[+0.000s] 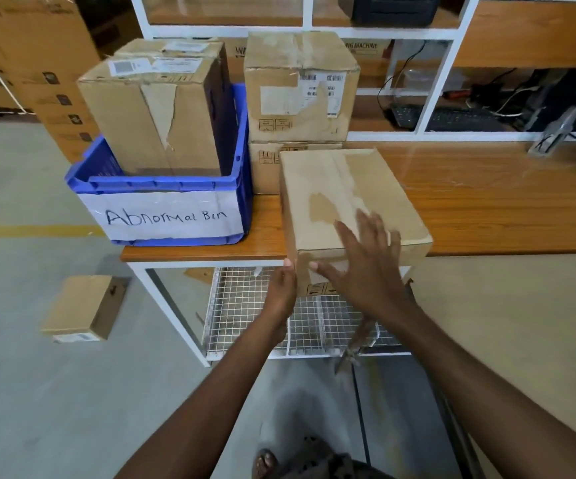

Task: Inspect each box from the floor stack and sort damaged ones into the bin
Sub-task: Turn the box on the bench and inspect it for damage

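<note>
At eight o'clock in the view a small cardboard box (82,307) lies flat on the floor (20,392). At eleven o'clock the blue bin (162,183), labelled "Abnormal Bin", sits on the left end of the surface (486,202) and holds a tall box (151,115) with a torn front. Just at its three o'clock stand two stacked boxes (300,84). In front of those, a flat box (345,195) overhangs the surface's near edge. The left hand (281,288) presses its near left corner, fingers (288,267) straight and together. The right hand (366,267), blurred, is over its near edge with fingers spread apart.
</note>
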Available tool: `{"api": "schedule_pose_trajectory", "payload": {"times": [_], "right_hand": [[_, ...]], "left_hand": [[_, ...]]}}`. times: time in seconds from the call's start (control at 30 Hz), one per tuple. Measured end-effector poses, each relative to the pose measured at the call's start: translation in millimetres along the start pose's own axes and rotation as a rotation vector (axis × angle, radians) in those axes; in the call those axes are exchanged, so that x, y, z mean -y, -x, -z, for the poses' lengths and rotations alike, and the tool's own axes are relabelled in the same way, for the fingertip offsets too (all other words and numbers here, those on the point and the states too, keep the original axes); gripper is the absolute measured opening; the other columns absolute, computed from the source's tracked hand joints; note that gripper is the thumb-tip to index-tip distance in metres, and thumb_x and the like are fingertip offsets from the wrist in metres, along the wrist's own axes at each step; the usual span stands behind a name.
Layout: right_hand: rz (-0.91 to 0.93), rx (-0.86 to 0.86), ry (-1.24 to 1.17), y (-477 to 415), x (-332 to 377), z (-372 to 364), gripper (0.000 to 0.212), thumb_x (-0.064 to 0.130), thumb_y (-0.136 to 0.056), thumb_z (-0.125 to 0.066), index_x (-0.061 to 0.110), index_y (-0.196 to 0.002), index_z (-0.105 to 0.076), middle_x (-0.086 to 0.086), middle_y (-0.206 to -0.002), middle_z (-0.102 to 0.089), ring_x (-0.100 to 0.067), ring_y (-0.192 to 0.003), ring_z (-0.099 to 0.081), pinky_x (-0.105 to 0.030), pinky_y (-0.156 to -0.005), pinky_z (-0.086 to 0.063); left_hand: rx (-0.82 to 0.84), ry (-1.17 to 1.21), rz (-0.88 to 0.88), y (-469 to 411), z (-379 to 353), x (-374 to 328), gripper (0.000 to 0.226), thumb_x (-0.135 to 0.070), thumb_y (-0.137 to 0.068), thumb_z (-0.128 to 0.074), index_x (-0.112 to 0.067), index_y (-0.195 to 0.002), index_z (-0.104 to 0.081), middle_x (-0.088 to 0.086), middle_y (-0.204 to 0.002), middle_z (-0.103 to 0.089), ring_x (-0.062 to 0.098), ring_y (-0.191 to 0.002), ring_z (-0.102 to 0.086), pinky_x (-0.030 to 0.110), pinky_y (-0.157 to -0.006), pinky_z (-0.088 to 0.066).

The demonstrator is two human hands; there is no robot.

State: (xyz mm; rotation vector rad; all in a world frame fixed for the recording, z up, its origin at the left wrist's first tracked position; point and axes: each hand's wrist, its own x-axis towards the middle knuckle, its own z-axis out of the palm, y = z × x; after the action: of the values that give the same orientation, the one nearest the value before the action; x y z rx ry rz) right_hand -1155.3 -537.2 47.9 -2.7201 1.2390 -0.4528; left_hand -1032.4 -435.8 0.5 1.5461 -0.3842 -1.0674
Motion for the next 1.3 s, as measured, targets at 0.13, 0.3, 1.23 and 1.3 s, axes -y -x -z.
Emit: {"api": "schedule_pose_trajectory", "payload": {"times": [0.13,0.3,1.23,1.3], "right_hand": [[-0.024,0.035,0.088,-9.4,14.6,-6.7,0.102,0.096,-0.084,-0.009,0.032,-0.161,-0.031,-0.008,-0.173,-0.023,-0.032,-0.160,-0.015,-0.070,-0.122,-0.003],[-0.126,-0.050,-0.048,-10.4,7.8,16.1,0.099,0.096,-0.086,-0.020,0.027,-0.153,-0.042,-0.004,-0.167,-0.036,-0.029,-0.157,-0.026,-0.072,-0.121,-0.010],[-0.325,-0.142,-0.766,-11.9,-46.7,85.6,0.030,0.039,-0.104,-0.058,0.027,-0.132,-0.056,0.023,-0.101,-0.060,-0.003,-0.095,-0.060,-0.035,-0.077,-0.049],[-0.346,-0.132,-0.836,-9.8,-49.4,78.3,0.024,0.037,-0.103,-0.064,0.029,-0.124,-0.056,0.021,-0.105,-0.063,-0.006,-0.102,-0.063,-0.036,-0.081,-0.051]], "left_hand": [[0.060,0.195,0.209,-16.3,3.2,5.8,0.090,-0.087,-0.082,-0.046,-0.021,-0.140,-0.063,0.006,-0.129,-0.073,0.022,-0.114,-0.071,0.036,-0.087,-0.061],[0.055,0.221,0.135,-14.2,1.2,-10.2,0.068,-0.066,-0.089,-0.066,-0.011,-0.129,-0.066,0.007,-0.114,-0.079,0.021,-0.108,-0.075,0.035,-0.087,-0.061],[0.078,-0.168,-0.432,34.7,-21.5,-94.7,0.082,-0.029,-0.081,-0.090,-0.025,-0.149,-0.044,-0.008,-0.126,-0.059,0.006,-0.103,-0.065,0.016,-0.067,-0.058],[0.058,-0.242,-0.488,32.5,-15.5,-98.8,0.083,-0.036,-0.081,-0.090,-0.027,-0.150,-0.045,-0.007,-0.131,-0.059,0.006,-0.109,-0.064,0.023,-0.076,-0.062]]}}
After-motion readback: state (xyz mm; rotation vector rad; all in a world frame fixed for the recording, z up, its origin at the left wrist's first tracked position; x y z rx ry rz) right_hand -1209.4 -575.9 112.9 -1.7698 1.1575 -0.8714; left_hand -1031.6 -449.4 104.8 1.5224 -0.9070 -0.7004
